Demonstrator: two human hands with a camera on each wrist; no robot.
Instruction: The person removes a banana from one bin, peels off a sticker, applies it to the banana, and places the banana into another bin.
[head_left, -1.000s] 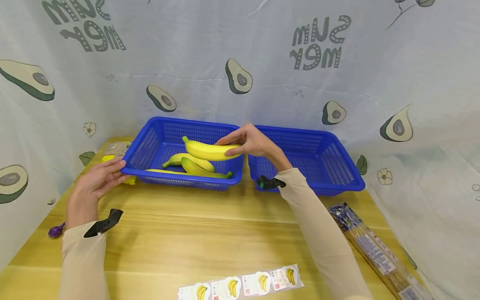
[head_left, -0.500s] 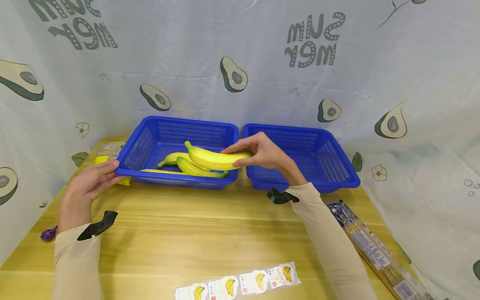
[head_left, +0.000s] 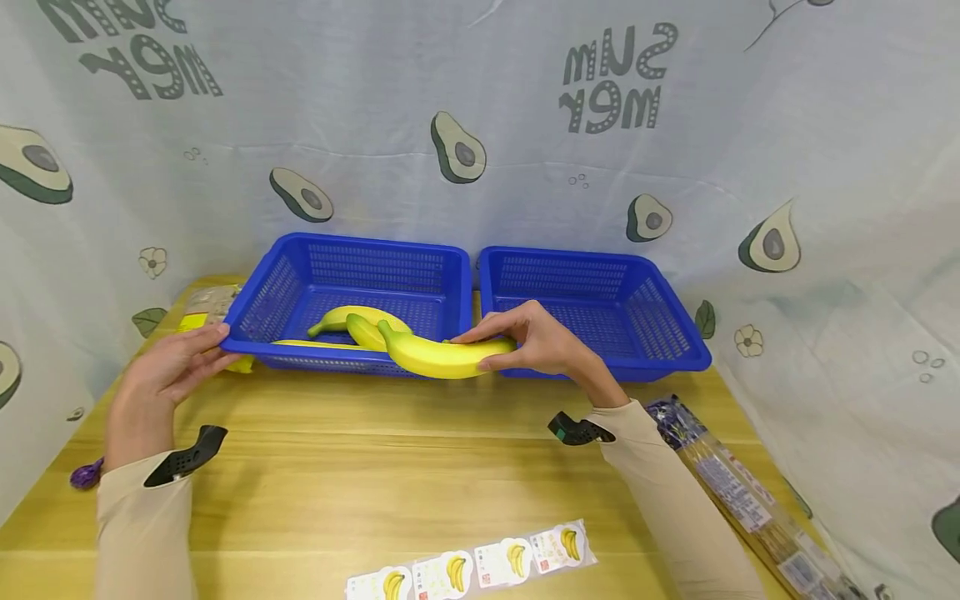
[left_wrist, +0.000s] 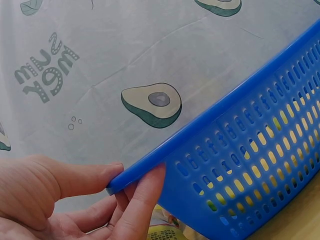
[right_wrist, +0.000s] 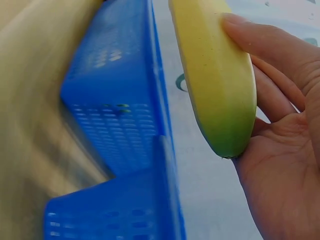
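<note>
I look down on a yellowish wooden desk (head_left: 360,467), its grain running from side to side, with a soft pale sheen on its surface. Behind the desk I face a pale grey-white cloth (head_left: 360,108), lightly creased, that also closes off the desk's left and right. Its print shows halved avocados (head_left: 459,148), flowers (head_left: 748,341) and, high above the desk, mirrored "summer" lettering (head_left: 615,79).

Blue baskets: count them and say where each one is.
2, side by side on the table: the left basket, its rim held by the left hand, and the right basket.
</note>
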